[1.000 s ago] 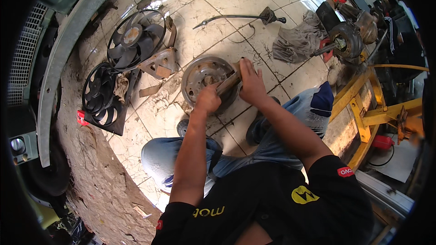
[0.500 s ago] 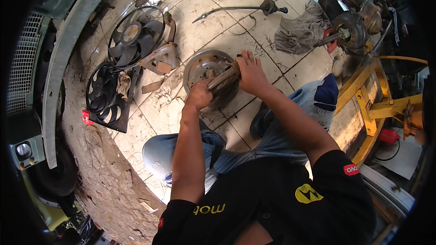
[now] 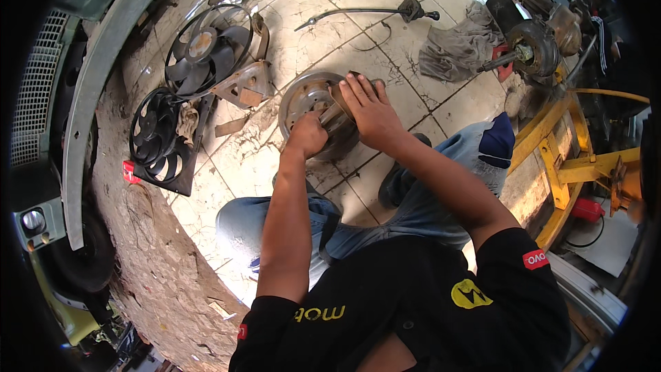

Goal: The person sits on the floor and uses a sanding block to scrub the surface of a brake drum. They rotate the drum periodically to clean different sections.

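A round, worn metal brake drum [image 3: 297,95] lies on the tiles between my feet, partly hidden by my hands. Over its right side is a curved metal piece that looks like a brake shoe [image 3: 333,114], held tilted. My left hand [image 3: 307,136] is closed around the shoe's near end. Stretched flat across the shoe's outer face, my right hand [image 3: 372,111] has its fingers pointing away from me. A dark edge shows beyond the right fingertips; whether something thin lies under that palm is hidden.
Two black fans [image 3: 206,48] and a triangular metal bracket [image 3: 242,85] lie to the left. A black cable [image 3: 358,11] is beyond the drum. At right are a grey rag [image 3: 451,52], a hub-like assembly [image 3: 533,52] and a yellow metal frame [image 3: 555,169].
My right hand has shifted slightly left and nearer, its fingers now lying over the shoe's curved face. The shoe has tilted. My left hand keeps hold of the near end.
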`<action>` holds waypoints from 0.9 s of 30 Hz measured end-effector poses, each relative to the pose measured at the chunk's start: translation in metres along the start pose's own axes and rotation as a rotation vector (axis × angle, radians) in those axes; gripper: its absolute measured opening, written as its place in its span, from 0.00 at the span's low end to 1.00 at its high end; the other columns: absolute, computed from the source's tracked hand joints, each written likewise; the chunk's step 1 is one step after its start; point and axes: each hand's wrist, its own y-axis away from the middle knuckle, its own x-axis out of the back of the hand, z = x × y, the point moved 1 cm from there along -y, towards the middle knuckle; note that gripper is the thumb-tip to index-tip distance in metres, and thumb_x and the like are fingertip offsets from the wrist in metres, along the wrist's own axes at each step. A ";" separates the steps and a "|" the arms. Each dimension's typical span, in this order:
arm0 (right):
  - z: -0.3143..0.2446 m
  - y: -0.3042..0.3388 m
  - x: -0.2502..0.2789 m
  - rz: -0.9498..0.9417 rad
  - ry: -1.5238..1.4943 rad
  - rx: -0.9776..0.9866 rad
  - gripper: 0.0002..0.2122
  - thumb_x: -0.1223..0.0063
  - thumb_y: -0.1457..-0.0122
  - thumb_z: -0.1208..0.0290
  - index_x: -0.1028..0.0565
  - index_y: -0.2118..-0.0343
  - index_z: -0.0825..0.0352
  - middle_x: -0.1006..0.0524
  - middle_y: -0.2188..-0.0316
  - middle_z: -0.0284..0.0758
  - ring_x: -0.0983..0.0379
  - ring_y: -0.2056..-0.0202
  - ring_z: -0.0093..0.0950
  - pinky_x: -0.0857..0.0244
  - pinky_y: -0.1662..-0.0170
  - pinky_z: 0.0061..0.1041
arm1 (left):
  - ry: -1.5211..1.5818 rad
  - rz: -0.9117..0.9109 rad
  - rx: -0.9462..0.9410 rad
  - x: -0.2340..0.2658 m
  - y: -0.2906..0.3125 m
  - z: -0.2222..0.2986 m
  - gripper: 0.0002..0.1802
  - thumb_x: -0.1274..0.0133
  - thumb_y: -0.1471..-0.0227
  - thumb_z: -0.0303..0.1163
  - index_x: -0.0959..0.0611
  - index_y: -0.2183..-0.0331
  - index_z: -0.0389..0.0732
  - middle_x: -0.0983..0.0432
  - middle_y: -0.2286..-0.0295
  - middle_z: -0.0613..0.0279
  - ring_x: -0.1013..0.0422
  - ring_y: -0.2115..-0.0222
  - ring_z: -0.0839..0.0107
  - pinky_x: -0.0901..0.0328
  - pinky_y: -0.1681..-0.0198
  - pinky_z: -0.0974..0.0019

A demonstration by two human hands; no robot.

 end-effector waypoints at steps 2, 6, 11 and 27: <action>-0.011 0.009 -0.001 -0.029 -0.012 -0.011 0.39 0.52 0.49 0.82 0.50 0.31 0.65 0.53 0.29 0.43 0.60 0.29 0.42 0.65 0.31 0.50 | -0.012 -0.008 0.037 0.002 0.003 0.002 0.27 0.54 0.59 0.21 0.19 0.53 0.37 0.23 0.60 0.36 0.27 0.56 0.43 0.34 0.49 0.51; -0.015 0.017 -0.004 -0.048 0.046 -0.025 0.39 0.52 0.49 0.83 0.51 0.31 0.66 0.53 0.29 0.44 0.59 0.29 0.44 0.64 0.31 0.51 | 0.020 -0.020 0.029 0.001 0.005 0.005 0.25 0.52 0.59 0.22 0.18 0.55 0.36 0.23 0.60 0.35 0.27 0.56 0.42 0.33 0.50 0.51; -0.015 -0.005 0.003 -0.032 0.078 -0.032 0.35 0.54 0.45 0.79 0.49 0.32 0.67 0.50 0.31 0.45 0.55 0.30 0.45 0.61 0.32 0.54 | -0.018 -0.002 0.032 -0.001 -0.007 0.000 0.23 0.50 0.60 0.23 0.18 0.57 0.34 0.22 0.61 0.36 0.27 0.57 0.43 0.32 0.51 0.51; -0.024 0.005 -0.001 -0.088 0.130 -0.065 0.39 0.53 0.47 0.81 0.52 0.31 0.66 0.52 0.30 0.45 0.57 0.30 0.47 0.61 0.32 0.52 | -0.019 -0.008 0.044 -0.001 -0.009 0.006 0.23 0.46 0.58 0.24 0.18 0.56 0.33 0.22 0.60 0.37 0.26 0.55 0.46 0.33 0.49 0.53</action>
